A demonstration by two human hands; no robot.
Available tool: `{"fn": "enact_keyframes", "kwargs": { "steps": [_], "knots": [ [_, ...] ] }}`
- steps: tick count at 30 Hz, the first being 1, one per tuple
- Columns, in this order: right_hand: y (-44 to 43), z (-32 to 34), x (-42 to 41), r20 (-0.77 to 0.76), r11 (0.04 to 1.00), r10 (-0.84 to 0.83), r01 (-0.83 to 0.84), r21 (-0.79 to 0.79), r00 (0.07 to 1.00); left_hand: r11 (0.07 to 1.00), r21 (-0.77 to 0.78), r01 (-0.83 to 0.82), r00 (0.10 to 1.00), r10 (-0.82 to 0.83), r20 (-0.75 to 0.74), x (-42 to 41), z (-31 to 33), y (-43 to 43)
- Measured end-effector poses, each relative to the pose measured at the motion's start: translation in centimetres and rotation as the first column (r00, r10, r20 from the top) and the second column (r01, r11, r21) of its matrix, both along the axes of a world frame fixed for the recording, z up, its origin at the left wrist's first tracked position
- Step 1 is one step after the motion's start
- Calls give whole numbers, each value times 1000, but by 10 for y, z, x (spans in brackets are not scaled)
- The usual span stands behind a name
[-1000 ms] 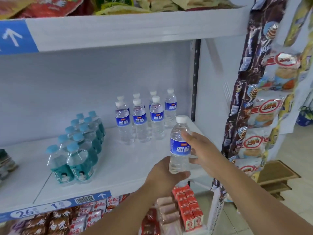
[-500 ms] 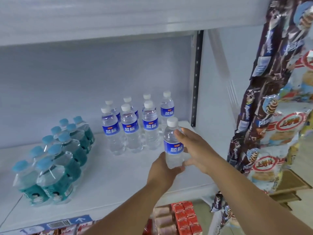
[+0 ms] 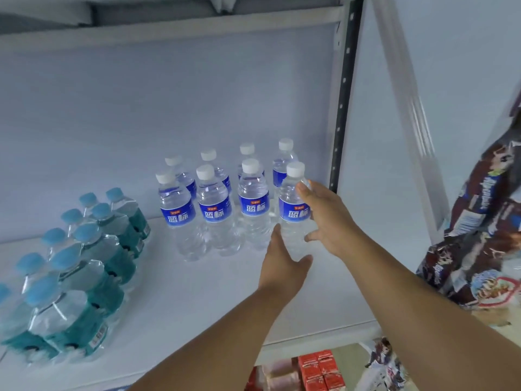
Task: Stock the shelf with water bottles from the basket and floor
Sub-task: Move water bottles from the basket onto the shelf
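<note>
A white metal shelf [image 3: 197, 306] in a shop is filling most of the frame. A pale back panel [image 3: 169, 108] is rising behind it, and a slotted upright post [image 3: 342, 108] is closing it off on the right. Seven blue-labelled bottles [image 3: 214, 210] with white caps are standing upright in two rows at the far right of the shelf. Their labels are carrying the white characters "蓝标" under a small orange tag too small to read.

A person is holding an eighth, matching water bottle [image 3: 293, 213] upright at the right end of the near row, just beside its neighbours and near the post. The left hand [image 3: 282, 261] is cupping the bottle's lower body, with the fingers curled round it and hiding the base, so whether the bottle is touching the shelf cannot be told. The right hand [image 3: 329, 218] is gripping the bottle's right side, fingers spread from the shoulder to below the label.

To the left, shrink-wrapped packs of teal-labelled bottles [image 3: 84, 277] with blue caps are sitting on the same shelf. Snack packets [image 3: 473, 249] are hanging at the right edge, and red cartons [image 3: 318, 371] are showing on the level below.
</note>
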State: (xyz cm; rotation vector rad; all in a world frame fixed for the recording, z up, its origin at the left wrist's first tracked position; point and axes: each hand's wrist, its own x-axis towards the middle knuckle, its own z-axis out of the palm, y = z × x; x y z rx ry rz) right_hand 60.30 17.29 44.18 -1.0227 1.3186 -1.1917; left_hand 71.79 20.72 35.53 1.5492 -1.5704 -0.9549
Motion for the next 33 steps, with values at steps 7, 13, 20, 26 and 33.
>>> {"fn": "enact_keyframes", "kwargs": {
  "steps": [7, 13, 20, 26, 33],
  "knots": [
    [-24, 4, -2, 20, 999, -9, 8, 33, 1000, 996, 71, 53, 997, -49, -66, 0, 4, -19],
    [-33, 2, -1, 9, 1000, -7, 7, 26, 1000, 997, 72, 38, 999, -36, -31, -5, 7, -26],
    [-37, 0, -1, -22, 1000, -2, 2, 10, 1000, 993, 117, 27, 1000, -25, -14, -6, 9, -30],
    [-32, -1, 7, -88, 996, -89, 89, -8, 992, 989, 146, 14, 1000, -14, 1, -4, 8, -22],
    [-8, -16, 12, -149, 966, -257, 257, -22, 955, 995, 100, -23, 997, 16, 75, 14, 11, 8]
  ]
}}
